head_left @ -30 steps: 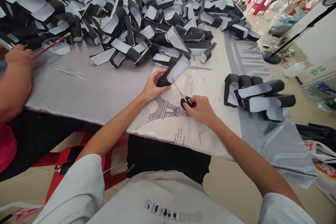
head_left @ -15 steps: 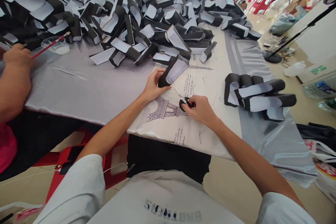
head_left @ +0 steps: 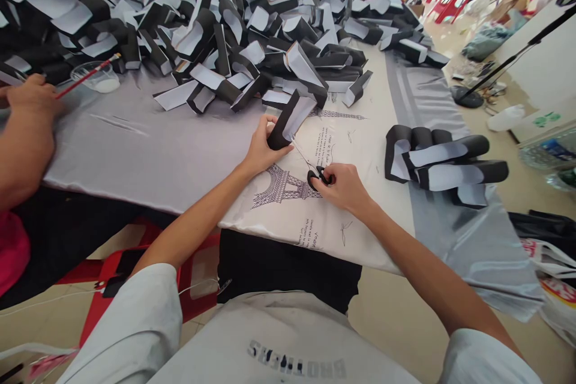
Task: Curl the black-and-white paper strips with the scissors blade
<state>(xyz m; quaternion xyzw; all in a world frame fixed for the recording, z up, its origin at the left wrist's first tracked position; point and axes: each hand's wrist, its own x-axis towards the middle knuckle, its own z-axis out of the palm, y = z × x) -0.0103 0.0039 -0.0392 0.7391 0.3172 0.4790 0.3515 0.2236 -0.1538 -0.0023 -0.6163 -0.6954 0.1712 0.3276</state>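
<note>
My left hand (head_left: pixel 265 147) is closed on a folded paper piece (head_left: pixel 288 123), black outside and white inside, tilted up and to the right above the printed cloth. In my right hand (head_left: pixel 341 185) is a pair of scissors (head_left: pixel 319 177) with black handles, fingers in the loops. Their thin metal blades reach the lower edge of the paper piece near my left thumb; whether they cut into it I cannot tell. Beyond my hands lies a big heap of similar black-and-white paper pieces (head_left: pixel 243 66). Several more pieces (head_left: pixel 443 162) are grouped to the right of my right hand.
The table carries a grey and cream cloth (head_left: pixel 135 150). At left, a co-worker's hand (head_left: pixel 33 96) is beside a red brush (head_left: pixel 85 77) and a clear plastic bowl (head_left: pixel 108 83). Two people sit at the far side. A black stand (head_left: pixel 468 96) rises at right.
The paper piece in my left hand has turned slightly and shifted a little left. My right hand and the scissors are almost unmoved. The co-worker's hand at left has shifted slightly.
</note>
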